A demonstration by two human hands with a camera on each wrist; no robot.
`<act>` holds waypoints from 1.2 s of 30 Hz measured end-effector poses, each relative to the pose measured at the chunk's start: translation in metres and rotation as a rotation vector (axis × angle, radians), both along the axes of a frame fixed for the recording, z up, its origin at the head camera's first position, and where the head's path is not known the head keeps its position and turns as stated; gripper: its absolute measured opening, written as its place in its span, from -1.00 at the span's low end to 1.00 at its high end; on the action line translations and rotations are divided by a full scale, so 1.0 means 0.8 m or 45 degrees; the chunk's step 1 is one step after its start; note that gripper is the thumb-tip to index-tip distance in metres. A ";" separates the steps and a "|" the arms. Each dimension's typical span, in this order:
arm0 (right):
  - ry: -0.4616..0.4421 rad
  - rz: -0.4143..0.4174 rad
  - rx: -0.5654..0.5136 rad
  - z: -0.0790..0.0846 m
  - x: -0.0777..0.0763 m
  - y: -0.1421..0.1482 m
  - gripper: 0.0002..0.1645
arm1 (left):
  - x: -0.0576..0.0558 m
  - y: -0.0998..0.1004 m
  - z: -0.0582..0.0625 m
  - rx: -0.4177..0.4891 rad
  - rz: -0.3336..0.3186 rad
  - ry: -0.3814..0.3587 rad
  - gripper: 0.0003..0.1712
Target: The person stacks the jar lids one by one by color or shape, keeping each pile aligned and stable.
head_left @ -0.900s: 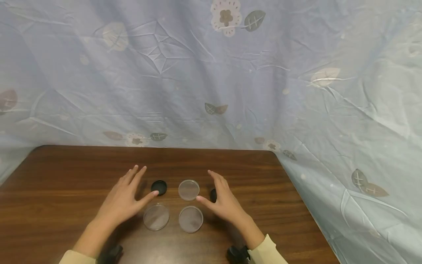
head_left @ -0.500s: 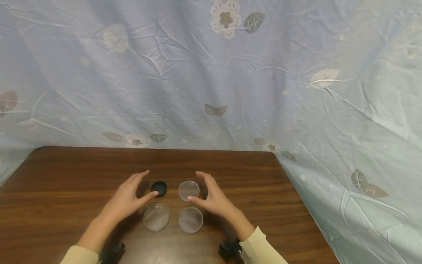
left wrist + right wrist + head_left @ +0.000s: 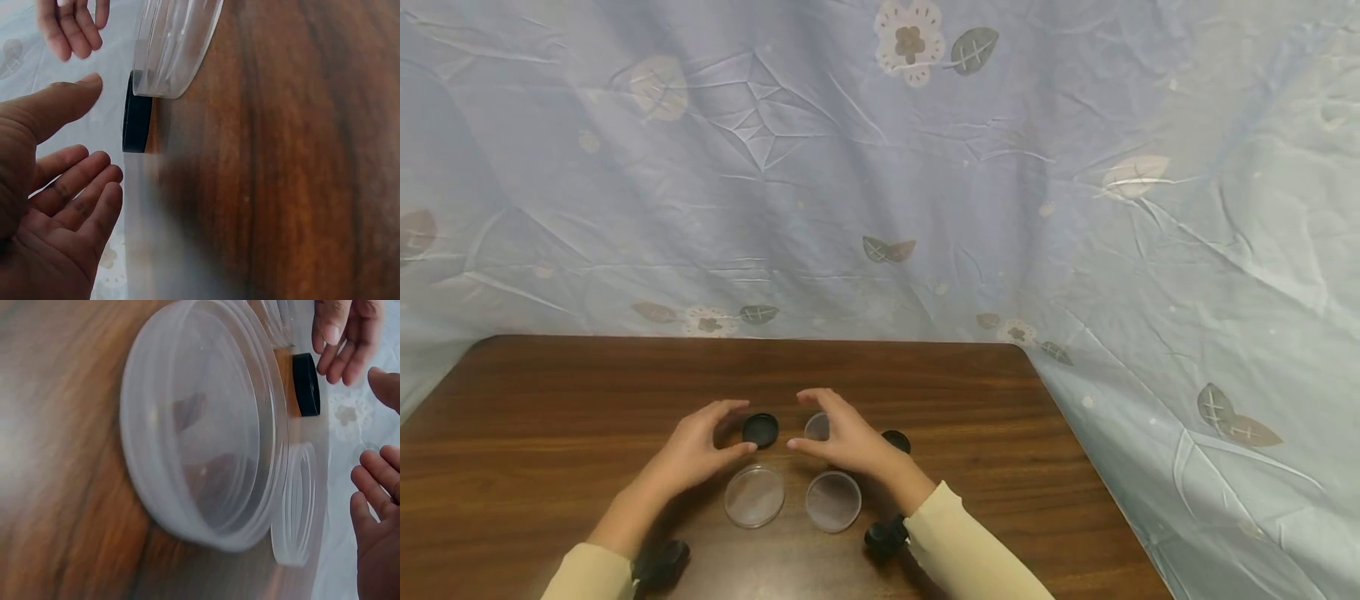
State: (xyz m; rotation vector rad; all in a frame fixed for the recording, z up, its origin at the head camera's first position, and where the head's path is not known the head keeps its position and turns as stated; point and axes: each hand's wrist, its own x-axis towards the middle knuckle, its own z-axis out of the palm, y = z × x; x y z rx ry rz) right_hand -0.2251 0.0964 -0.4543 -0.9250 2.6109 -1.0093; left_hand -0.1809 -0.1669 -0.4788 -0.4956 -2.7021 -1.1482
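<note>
- At the near side, pale yellow sleeves [image 3: 973, 546], black wrist cameras [image 3: 662, 565]; right one near the dishes, so wrist best kept raised.
- Near left, near-left clear dish [image 3: 754, 497]; near right, near-right clear dish [image 3: 833, 502]. Both flat, apart; forearms should pass outside them.
- Mid left, left hand [image 3: 700, 450]: fingers side by side, slightly bent, thumb spread away, pinching nothing. Just left of far black dish [image 3: 761, 430]; contact can't be told.
- Mid right, right hand [image 3: 850, 442]: fingers bent forward, thumb spread away, gap between, holding nothing. Partly covers far-right clear dish [image 3: 817, 426]; right black dish [image 3: 897, 441] peeks out beyond the wrist.
- Far black dish lies flat between the hands. Judgement: low thumb-and-fingertip hold on its rim suits best; right fingertips need to clear the clear rim first, since light plastic probably slides easily.
- Underneath, wood-grain table [image 3: 587, 392], brown, glare at the near middle, rounded far corners; looks smooth.
- Farthest, and along the right, pale blue sheet [image 3: 820, 192]: creased, leaf and flower print, hanging behind the table.
</note>
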 end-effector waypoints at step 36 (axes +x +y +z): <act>0.213 0.108 0.357 -0.021 -0.017 -0.053 -0.27 | -0.014 0.007 -0.010 -0.027 -0.072 -0.008 -0.34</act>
